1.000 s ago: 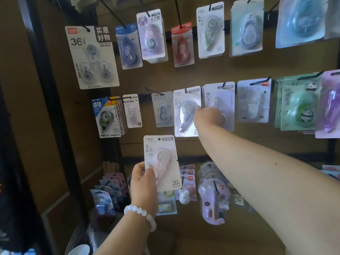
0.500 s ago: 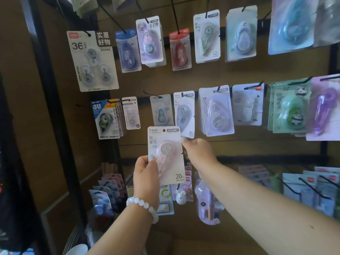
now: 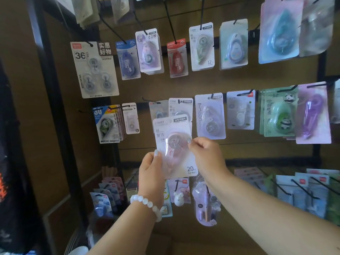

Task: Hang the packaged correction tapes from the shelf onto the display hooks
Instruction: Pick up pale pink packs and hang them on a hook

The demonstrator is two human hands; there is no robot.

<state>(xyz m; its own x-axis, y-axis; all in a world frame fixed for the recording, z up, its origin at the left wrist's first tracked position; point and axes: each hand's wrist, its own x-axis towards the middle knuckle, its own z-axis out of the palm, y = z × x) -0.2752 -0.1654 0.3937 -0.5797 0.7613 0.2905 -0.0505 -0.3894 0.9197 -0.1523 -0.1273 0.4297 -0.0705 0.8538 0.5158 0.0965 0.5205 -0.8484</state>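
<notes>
backdrop: brown display wall, black hooks.
pack: pink correction tape, upright, just below matching hung pack.
grip: left hand and right hand both pinch its edges.

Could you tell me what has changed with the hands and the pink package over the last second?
The right hand left the hung T-9267 package, came down and pinched the pink package, which rose toward that row. The left hand still grips its lower edge.

Glossy plastic, matt card, black metal

My pack is a clear shiny blister on matt card; the hooks are black metal, the backboard brown wood.
</notes>
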